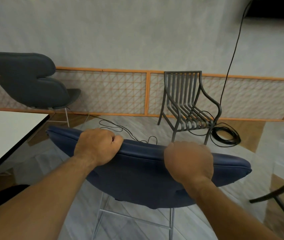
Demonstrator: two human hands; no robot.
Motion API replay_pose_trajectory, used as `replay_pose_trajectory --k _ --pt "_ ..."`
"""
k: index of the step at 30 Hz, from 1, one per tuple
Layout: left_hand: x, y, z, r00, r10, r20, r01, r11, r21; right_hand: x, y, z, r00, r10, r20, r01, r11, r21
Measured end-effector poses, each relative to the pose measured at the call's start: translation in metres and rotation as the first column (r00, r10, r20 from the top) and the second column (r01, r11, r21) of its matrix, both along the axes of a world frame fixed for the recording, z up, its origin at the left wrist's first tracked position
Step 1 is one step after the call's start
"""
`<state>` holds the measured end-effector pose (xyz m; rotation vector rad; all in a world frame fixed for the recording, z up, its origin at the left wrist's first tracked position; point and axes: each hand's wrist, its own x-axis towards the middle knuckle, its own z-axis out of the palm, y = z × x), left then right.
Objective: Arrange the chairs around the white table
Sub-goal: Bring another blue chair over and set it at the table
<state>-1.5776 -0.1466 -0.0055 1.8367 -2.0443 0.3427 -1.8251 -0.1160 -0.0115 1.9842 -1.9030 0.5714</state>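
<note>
A blue padded chair [137, 172] with thin metal legs stands right in front of me, its back towards me. My left hand [97, 145] grips the top edge of its backrest left of centre. My right hand [189, 161] grips the same edge right of centre. The white table [6, 129] with a dark rim fills the left side, its corner close to the blue chair's left end. A dark grey upholstered chair [28, 80] stands behind the table's far corner. A grey metal slatted armchair [188, 104] stands by the wall, apart from the table.
Black cables [224, 135] lie coiled on the floor by the metal armchair, and thinner ones trail towards the blue chair. An orange-framed lattice panel [120, 90] runs along the wall's base. Part of a dark chair frame [283, 198] shows at the right edge.
</note>
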Motion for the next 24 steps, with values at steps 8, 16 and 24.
replay_pose_trajectory --k 8,16,24 --pt "-0.008 -0.002 0.0 0.999 0.028 -0.034 -0.029 0.999 -0.014 -0.006 -0.014 -0.003 0.998 0.056 0.021 -0.054 0.997 -0.06" --pt "-0.036 0.012 0.002 0.991 0.136 -0.01 -0.135 0.99 0.049 -0.035 -0.027 0.001 0.983 0.183 0.013 -0.182 0.982 -0.039" --pt "-0.059 0.043 -0.003 0.977 0.193 0.091 -0.198 0.979 0.048 -0.06 -0.05 0.002 0.946 0.324 0.004 -0.323 0.943 -0.085"
